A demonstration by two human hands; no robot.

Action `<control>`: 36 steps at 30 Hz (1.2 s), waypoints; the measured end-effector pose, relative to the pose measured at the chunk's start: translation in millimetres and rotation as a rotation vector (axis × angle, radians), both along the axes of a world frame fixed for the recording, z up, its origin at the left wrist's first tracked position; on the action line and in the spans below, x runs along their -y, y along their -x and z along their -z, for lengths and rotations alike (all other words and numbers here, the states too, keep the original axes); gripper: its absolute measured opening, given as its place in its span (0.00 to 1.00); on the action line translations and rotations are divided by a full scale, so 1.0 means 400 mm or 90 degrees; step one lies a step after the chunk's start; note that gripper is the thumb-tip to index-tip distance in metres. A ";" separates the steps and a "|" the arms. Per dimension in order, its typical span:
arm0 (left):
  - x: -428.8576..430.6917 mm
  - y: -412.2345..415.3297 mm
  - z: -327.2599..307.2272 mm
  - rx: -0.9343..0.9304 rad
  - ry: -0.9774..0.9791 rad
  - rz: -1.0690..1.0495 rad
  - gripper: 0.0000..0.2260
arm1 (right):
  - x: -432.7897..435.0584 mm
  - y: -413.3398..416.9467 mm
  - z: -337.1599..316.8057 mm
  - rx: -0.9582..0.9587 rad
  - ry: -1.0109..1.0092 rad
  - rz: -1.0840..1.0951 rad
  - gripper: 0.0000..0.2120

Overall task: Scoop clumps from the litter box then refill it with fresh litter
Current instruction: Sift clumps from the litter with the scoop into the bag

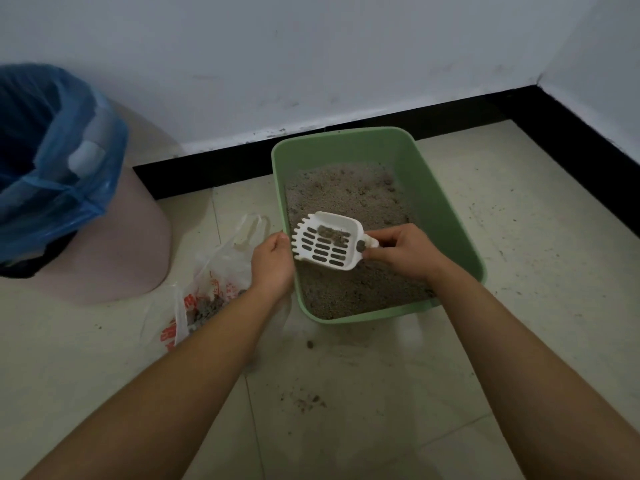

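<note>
right hand (403,252): your fingers curl tight round the short handle of the white slotted scoop (325,249), covering the handle almost wholly.

scoop: held about level just above the litter (349,192), over the near-left part of the green litter box (450,216). a small load of grey clumps (330,233) lies on its slots toward the handle end, with one dark round bit at the neck.

left hand (272,263): fingers curled, at the box's left rim beside the scoop's toothed edge. whether it pinches the rim, the bag's mouth or nothing cannot be told from this angle.

plastic bag (225,268): white with red print, on the floor just left of the box, grey clumps showing inside.

step in hand, by judgement: scooping, with the load lifted and ready for the bag. the next move calls for you to carry the scoop left over the rim, keep it level until it is over the bag's mouth, then tip. the mouth looks slack, so it likely needs holding open.

bin with blue liner (59,143): far left, cut off by the frame edge, inside too dark to read.

floor (346,427): stray grains lie near the box.

not seen: any fresh litter supply; depth of the litter; clumps below its surface.
</note>
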State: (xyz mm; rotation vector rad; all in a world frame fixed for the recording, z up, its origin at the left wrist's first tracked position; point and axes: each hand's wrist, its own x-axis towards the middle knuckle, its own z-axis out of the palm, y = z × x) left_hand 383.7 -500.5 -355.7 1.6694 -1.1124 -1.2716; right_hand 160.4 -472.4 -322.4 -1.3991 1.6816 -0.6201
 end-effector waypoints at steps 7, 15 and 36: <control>0.044 -0.159 -0.075 0.187 0.127 0.027 0.11 | -0.013 -0.048 -0.076 0.095 0.052 0.097 0.15; 0.040 -0.386 -0.068 0.552 0.006 0.214 0.26 | -0.014 -0.262 -0.148 -0.210 0.185 -0.111 0.12; 0.001 -0.296 -0.073 0.580 0.161 0.152 0.16 | -0.001 -0.179 -0.205 -0.441 0.204 -0.050 0.16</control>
